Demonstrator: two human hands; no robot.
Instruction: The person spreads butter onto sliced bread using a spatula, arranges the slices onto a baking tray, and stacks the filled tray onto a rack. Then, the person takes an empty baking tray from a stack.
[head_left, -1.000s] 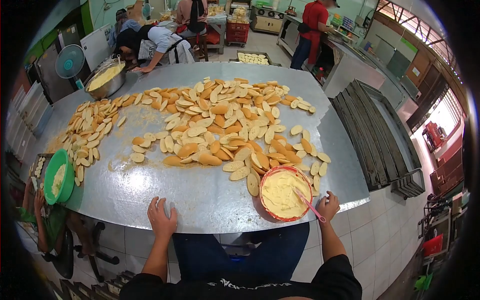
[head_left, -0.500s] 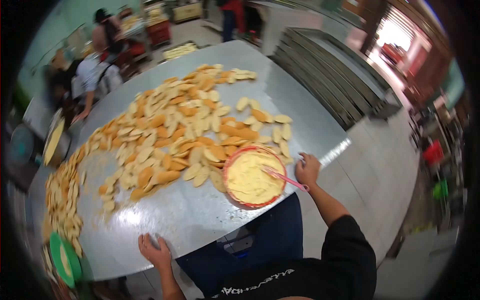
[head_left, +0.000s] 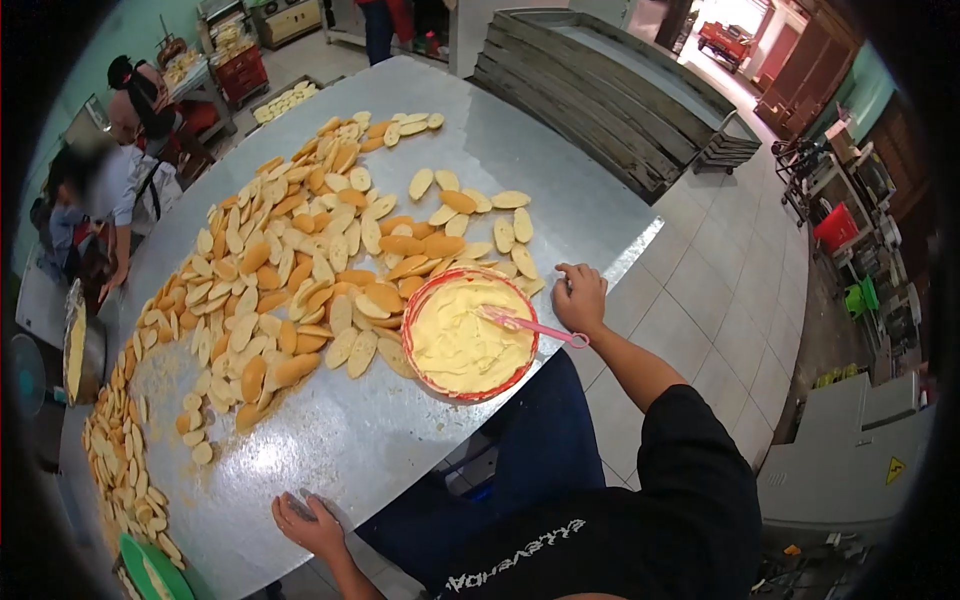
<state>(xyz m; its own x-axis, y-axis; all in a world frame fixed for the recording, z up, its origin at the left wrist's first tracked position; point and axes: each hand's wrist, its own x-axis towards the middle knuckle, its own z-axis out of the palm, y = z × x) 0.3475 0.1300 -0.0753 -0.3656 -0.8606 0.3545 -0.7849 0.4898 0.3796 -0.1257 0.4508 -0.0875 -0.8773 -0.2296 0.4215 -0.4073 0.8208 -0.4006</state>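
My left hand (head_left: pixel 309 524) lies on the metal table (head_left: pixel 330 435) near its front edge, fingers apart and holding nothing. To the right of a red-rimmed bowl, my right hand (head_left: pixel 582 298) rests at the table's edge, empty, its fingers loosely bent and apart. Pale yellow cream (head_left: pixel 460 345) fills the bowl (head_left: pixel 412 372). A pink-handled spatula (head_left: pixel 545 329) stands tilted in the cream, its handle passing over the rim close to my right wrist. Beyond the bowl spreads a big heap of sliced bread pieces (head_left: pixel 295 255), some cut side up, some showing brown crust.
Stacked metal trays (head_left: pixel 600 95) stand past the far right edge. A green bowl (head_left: pixel 150 570) sits at the lower left corner. Another person (head_left: pixel 120 185) is at the table's left side near a metal bowl (head_left: pixel 88 350). A grey cabinet (head_left: pixel 840 450) stands at right.
My view has turned to the right, so the table and bowl appear further left. Both hands stay in about the same places on the table, and the spatula remains in the cream.
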